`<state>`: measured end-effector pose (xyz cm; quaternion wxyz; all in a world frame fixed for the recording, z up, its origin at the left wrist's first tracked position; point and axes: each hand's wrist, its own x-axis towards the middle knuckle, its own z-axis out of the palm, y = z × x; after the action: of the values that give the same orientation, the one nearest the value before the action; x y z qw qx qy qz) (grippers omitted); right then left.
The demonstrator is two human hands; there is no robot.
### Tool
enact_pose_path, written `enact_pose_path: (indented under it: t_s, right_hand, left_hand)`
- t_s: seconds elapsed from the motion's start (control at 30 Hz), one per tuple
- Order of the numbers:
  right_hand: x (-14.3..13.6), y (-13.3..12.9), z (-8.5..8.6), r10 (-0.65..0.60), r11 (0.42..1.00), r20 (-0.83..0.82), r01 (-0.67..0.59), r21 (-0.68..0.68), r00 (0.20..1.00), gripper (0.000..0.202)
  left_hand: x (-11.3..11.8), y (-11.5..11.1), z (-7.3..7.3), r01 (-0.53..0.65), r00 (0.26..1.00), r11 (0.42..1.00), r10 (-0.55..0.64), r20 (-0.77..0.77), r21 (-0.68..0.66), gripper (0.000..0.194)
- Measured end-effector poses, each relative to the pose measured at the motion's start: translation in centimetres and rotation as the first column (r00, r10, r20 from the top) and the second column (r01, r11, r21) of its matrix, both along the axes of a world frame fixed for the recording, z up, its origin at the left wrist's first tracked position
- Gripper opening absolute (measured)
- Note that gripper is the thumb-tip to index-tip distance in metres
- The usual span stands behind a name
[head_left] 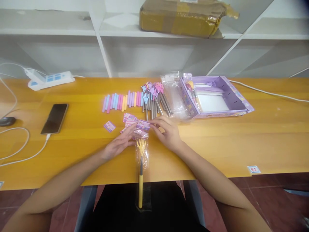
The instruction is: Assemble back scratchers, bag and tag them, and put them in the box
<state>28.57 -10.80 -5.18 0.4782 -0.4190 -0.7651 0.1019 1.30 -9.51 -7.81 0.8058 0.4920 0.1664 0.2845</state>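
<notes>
A small printed purple card (pixel 143 125) is pinched between my left hand (pixel 120 142) at its left edge and my right hand (pixel 167 131) at its right edge. Just below it, a clear plastic bag (pixel 145 162) holds a yellow back scratcher (pixel 141 190) with a hand-shaped head and a metal shaft. The bag's lower end reaches past the table's front edge, over my lap. Whether the card touches the bag's top is hard to see. More printed cards (pixel 130 118) lie partly under my fingers, and a single card (pixel 109 126) lies to the left.
Coloured handle sleeves (pixel 120 102) lie in a row beside a pile of back scratchers (pixel 154 96). Clear bags (pixel 174 96) sit against a purple display box (pixel 217 112). A phone (pixel 55 118), mouse (pixel 7 121) and power strip (pixel 51 79) are left. A taped parcel (pixel 181 17) rests on the shelf.
</notes>
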Motion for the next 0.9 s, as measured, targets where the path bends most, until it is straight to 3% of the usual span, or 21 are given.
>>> enact_pose_path:
  t_s: [0.3, 0.63, 0.9]
  right_hand:
    - [-0.68, -0.31, 0.28, -0.053, 0.996, -0.047, 0.056, 0.066, 0.997, 0.022]
    - [-0.53, -0.1, -0.2, 0.01, 1.0, -0.006, -0.01, 0.008, 1.0, 0.023]
    - [-0.62, -0.64, 0.05, 0.057, 0.998, 0.112, -0.058, 0.005, 0.992, 0.04]
  left_hand:
    - [0.28, -0.16, 0.36, -0.017, 1.0, 1.0, 0.017, 0.015, -0.003, 0.07]
    - [0.12, -0.08, 0.08, 0.015, 0.999, 1.0, -0.016, 0.036, 0.011, 0.069]
    - [0.16, -0.18, 0.55, 0.011, 0.999, 1.0, -0.012, 0.038, 0.017, 0.07]
